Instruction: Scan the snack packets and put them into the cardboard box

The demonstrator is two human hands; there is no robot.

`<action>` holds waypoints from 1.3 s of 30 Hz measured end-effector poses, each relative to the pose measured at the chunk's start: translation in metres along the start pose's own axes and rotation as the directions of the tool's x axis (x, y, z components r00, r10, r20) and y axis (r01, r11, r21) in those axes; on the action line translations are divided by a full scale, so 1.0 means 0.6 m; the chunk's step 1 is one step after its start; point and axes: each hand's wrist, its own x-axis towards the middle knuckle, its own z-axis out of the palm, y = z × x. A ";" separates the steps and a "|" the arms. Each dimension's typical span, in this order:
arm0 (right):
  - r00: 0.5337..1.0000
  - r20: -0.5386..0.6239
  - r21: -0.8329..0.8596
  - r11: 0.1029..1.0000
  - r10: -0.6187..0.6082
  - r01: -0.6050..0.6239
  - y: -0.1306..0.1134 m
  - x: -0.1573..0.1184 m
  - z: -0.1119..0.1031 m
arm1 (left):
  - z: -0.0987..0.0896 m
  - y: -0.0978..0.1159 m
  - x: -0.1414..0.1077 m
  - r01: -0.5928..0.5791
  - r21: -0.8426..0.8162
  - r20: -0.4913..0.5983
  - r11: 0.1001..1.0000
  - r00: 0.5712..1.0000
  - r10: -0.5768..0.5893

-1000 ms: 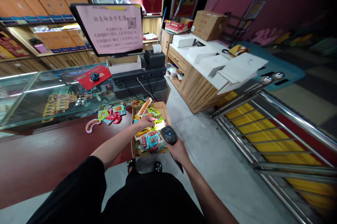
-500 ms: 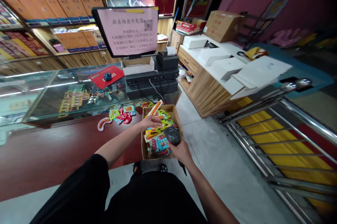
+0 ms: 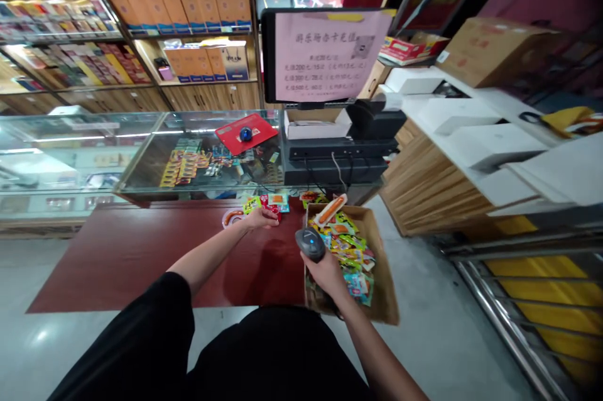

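Note:
My right hand (image 3: 328, 273) is wrapped around a dark barcode scanner (image 3: 309, 242) with a small blue light on top. Beneath and beside it, a shallow cardboard box (image 3: 389, 291) holds colourful snack packets (image 3: 351, 241). A wrapped sausage (image 3: 331, 210) lies across the box's far left corner. Over the reddish-brown table (image 3: 155, 250), my left hand (image 3: 261, 219) has its fingers stretched out and nothing visible in them. It is at a small pile of snack packets (image 3: 277, 200), partly covering them. Left of the hand lies a curved sausage in clear wrapping (image 3: 232, 219).
Beyond the table runs a glass display counter (image 3: 141, 162) with a red folder (image 3: 254, 127) on it. A screen covered by a pink notice (image 3: 325, 55) stands above a dark till (image 3: 339, 165). White boxes (image 3: 490, 143) sit on the right cabinet, near a metal railing (image 3: 499, 319).
My left hand has gone from above the box to the packets on the table at left. The scanner stays in my right hand, now at the box's left side. The view has turned left.

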 end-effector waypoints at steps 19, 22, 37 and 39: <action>0.980 0.166 -0.105 0.990 0.111 -0.094 -0.085 0.065 0.136 | -0.208 -0.141 0.024 0.192 0.851 -0.290 0.488 0.947 0.134; 0.983 0.157 -0.061 0.994 0.095 -0.086 -0.085 0.066 0.132 | -0.201 -0.140 0.018 0.237 0.827 -0.319 0.510 0.944 0.079; 0.999 0.043 -0.018 0.999 0.027 -0.026 -0.013 0.004 -0.004 | 0.007 -0.010 -0.021 0.059 -0.061 0.146 0.996 0.988 -0.050; 0.998 -0.002 -0.027 0.998 0.060 -0.060 0.009 -0.016 -0.040 | 0.058 0.016 -0.020 0.079 -0.112 0.191 0.991 0.980 -0.056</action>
